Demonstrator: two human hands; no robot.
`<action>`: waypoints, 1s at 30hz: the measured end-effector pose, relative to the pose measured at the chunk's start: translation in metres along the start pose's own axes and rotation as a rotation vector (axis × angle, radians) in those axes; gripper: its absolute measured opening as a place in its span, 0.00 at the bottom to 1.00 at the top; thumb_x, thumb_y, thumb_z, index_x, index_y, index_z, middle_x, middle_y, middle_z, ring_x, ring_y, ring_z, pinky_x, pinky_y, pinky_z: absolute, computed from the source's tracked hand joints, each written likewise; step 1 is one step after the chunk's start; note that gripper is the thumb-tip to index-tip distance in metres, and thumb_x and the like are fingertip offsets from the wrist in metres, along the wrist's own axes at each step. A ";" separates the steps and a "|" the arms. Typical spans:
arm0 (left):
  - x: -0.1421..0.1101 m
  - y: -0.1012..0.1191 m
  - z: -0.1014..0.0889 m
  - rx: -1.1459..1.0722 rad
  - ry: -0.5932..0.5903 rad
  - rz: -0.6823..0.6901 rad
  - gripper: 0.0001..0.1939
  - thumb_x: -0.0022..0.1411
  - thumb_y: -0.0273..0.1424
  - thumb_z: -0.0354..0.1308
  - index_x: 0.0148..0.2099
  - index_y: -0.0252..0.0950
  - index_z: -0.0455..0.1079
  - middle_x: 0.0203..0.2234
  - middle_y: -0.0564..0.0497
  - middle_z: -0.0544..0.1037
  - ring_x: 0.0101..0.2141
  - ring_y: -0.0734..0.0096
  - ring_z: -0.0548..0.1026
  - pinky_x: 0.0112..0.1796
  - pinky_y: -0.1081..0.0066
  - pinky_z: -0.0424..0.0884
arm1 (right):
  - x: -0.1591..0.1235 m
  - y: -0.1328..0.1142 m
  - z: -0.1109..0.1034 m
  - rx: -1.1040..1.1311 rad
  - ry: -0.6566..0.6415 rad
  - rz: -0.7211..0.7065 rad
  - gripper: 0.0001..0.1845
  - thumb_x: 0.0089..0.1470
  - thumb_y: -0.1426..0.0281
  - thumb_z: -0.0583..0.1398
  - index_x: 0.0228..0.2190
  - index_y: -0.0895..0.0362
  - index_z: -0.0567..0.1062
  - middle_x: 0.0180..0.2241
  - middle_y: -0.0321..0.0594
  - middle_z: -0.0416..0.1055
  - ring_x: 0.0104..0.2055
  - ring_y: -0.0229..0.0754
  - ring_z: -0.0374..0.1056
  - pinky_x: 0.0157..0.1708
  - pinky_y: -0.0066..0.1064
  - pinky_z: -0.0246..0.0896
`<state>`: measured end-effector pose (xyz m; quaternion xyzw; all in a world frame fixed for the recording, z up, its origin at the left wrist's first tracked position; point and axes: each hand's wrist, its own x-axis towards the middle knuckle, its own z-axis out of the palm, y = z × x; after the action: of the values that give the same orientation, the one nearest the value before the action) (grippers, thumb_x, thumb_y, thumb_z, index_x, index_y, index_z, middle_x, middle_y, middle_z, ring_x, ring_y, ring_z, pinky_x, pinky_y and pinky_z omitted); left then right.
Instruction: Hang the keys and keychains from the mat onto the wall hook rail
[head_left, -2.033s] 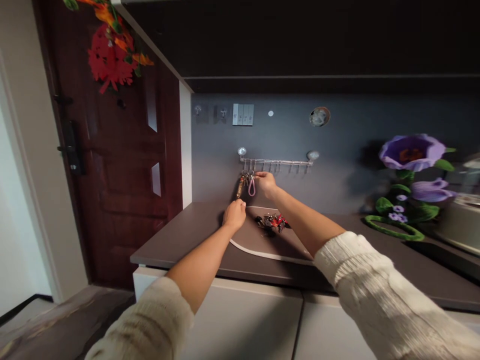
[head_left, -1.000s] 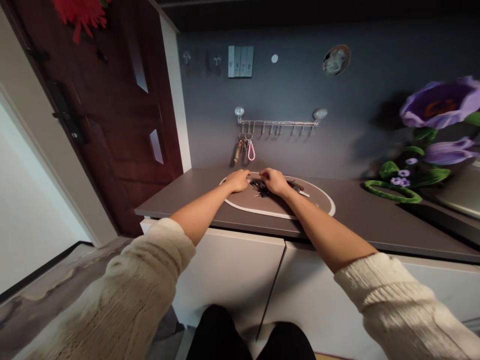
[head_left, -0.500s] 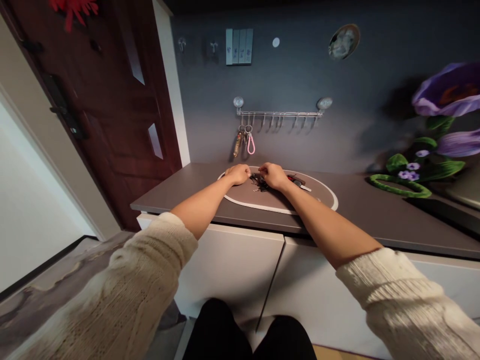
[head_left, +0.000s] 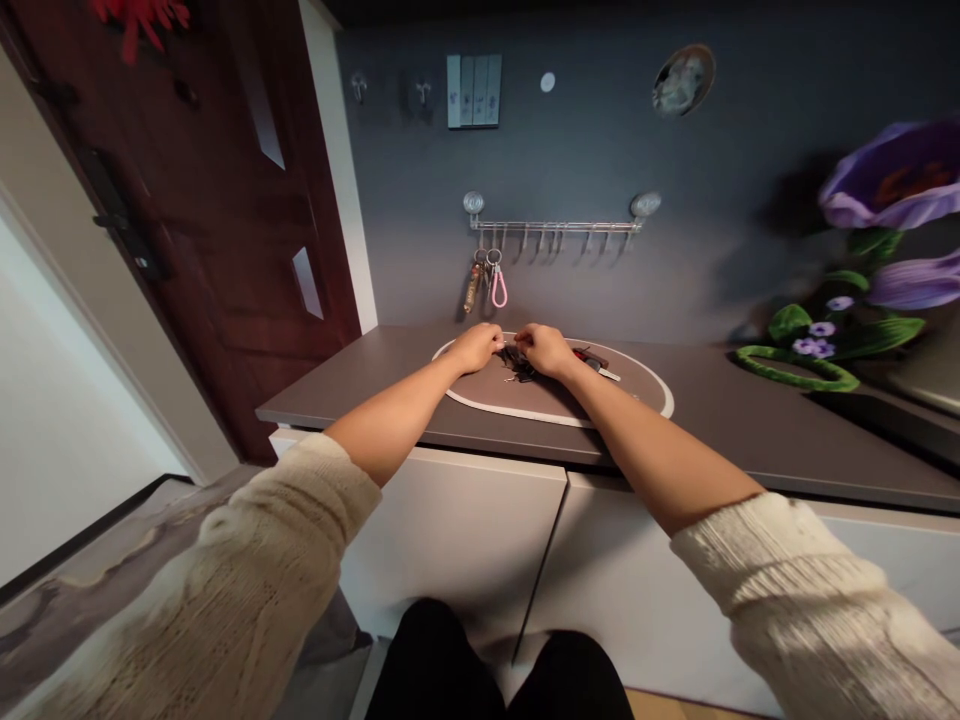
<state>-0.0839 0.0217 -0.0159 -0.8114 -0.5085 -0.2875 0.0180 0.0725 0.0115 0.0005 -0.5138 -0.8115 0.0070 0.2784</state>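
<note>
On the oval mat [head_left: 517, 408], which has a pale rim, lies a dark tangled bunch of keys [head_left: 519, 366] with small silvery bits. My left hand [head_left: 480, 346] is closed at the left edge of the bunch, fingertips pinched toward it; what they grip is too small to tell. From the other side my right hand [head_left: 543, 350] bends over the bunch, its fingers closed on part of it and mostly hidden behind the hand. Just right of that wrist lies a key with a silver blade [head_left: 609, 374], by a red and dark item [head_left: 589, 356].
A clear hook rail [head_left: 555, 228] on the wall carries hanging keys with a pink loop [head_left: 499, 288] and a brown tag [head_left: 472, 289]. Purple artificial flowers [head_left: 892, 185] stand at the right of the dark countertop [head_left: 720, 420]. A dark red door [head_left: 225, 200] is at left.
My left hand has shifted slightly toward the right hand and the bunch of keys. The right hand stays nearly in place. The whole view has slid a little.
</note>
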 end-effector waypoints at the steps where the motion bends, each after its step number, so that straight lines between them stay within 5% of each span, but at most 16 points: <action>1: 0.000 0.000 0.000 -0.002 0.008 0.017 0.06 0.57 0.28 0.50 0.34 0.34 0.68 0.34 0.49 0.72 0.35 0.71 0.68 0.38 0.72 0.63 | 0.000 0.000 0.000 -0.001 -0.001 0.001 0.13 0.49 0.76 0.54 0.37 0.61 0.74 0.39 0.48 0.73 0.41 0.43 0.68 0.41 0.28 0.57; 20: -0.001 0.007 -0.017 -0.102 0.169 0.008 0.07 0.59 0.27 0.47 0.33 0.34 0.66 0.34 0.50 0.72 0.38 0.71 0.67 0.41 0.71 0.62 | -0.001 -0.007 -0.005 0.319 0.117 -0.034 0.10 0.48 0.68 0.56 0.31 0.59 0.75 0.30 0.38 0.74 0.31 0.35 0.66 0.35 0.25 0.57; 30: -0.002 0.013 -0.021 -0.110 0.160 0.040 0.07 0.59 0.27 0.47 0.32 0.34 0.66 0.34 0.50 0.73 0.38 0.71 0.67 0.41 0.71 0.62 | -0.001 -0.003 -0.005 0.266 0.146 -0.057 0.09 0.49 0.68 0.56 0.28 0.59 0.75 0.28 0.38 0.73 0.29 0.35 0.64 0.33 0.25 0.56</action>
<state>-0.0830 0.0065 0.0041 -0.7958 -0.4725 -0.3782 0.0198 0.0723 0.0081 0.0050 -0.4482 -0.7954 0.0692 0.4022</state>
